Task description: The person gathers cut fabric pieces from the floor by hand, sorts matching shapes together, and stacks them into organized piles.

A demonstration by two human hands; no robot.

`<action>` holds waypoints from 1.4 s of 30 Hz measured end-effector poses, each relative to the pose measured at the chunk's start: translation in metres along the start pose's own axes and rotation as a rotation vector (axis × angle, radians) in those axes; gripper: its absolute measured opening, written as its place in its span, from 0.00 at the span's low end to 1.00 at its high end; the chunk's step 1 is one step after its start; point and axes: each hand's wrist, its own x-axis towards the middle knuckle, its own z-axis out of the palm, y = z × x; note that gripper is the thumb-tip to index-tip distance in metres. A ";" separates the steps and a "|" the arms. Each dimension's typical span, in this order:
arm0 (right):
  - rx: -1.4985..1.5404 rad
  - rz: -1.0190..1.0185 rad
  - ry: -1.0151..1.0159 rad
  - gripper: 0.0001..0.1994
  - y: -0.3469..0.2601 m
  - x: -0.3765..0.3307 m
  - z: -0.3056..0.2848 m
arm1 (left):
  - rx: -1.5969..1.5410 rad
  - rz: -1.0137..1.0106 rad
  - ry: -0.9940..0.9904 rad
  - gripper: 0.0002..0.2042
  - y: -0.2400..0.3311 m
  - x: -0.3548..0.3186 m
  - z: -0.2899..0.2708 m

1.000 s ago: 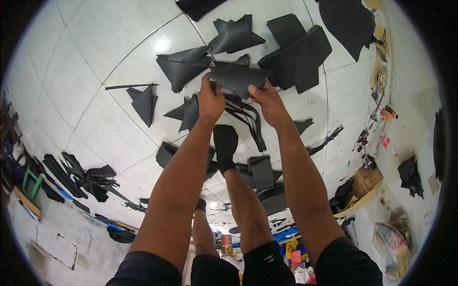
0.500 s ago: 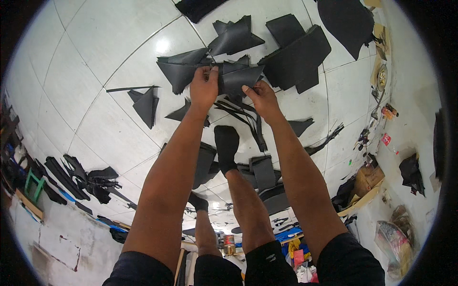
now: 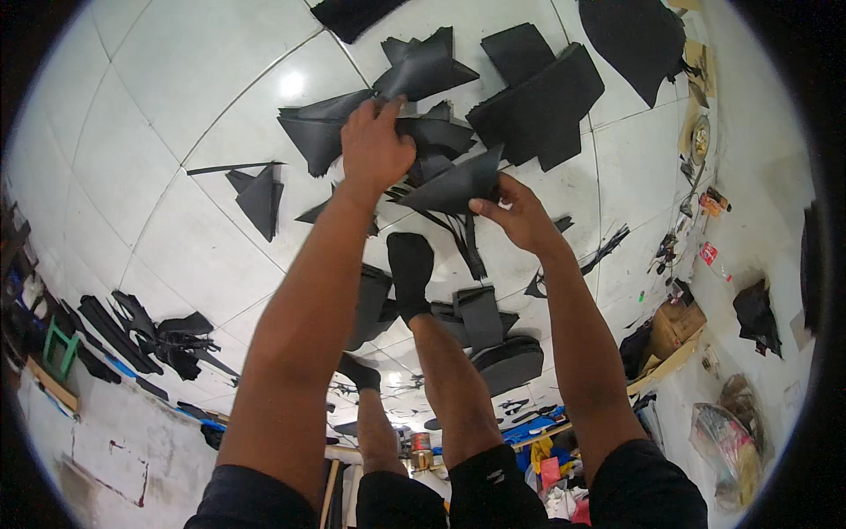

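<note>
Apparently handling black, triangular, leather-like sheet [image 3: 454,185], pinched in right hand [image 3: 520,212] above white-tiled floor [image 3: 176,88]; with left hand [image 3: 379,150] loosely spread over black layered sheets [image 3: 315,139], no grip evident. Calls next for steady pinch.

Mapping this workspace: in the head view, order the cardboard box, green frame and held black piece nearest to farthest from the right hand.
1. Held black piece: in the right hand.
2. Cardboard box: lower right.
3. Green frame: far left.
</note>
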 end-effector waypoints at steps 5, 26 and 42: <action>-0.020 0.040 -0.015 0.23 0.018 -0.039 -0.013 | 0.200 0.308 -0.149 0.38 -0.006 0.010 0.002; -0.030 -0.049 -0.057 0.22 0.004 -0.022 -0.011 | 0.092 0.421 0.050 0.29 -0.023 -0.023 -0.008; -0.414 -0.054 0.083 0.20 -0.003 0.082 0.016 | -0.227 0.175 -0.040 0.18 -0.016 -0.032 0.003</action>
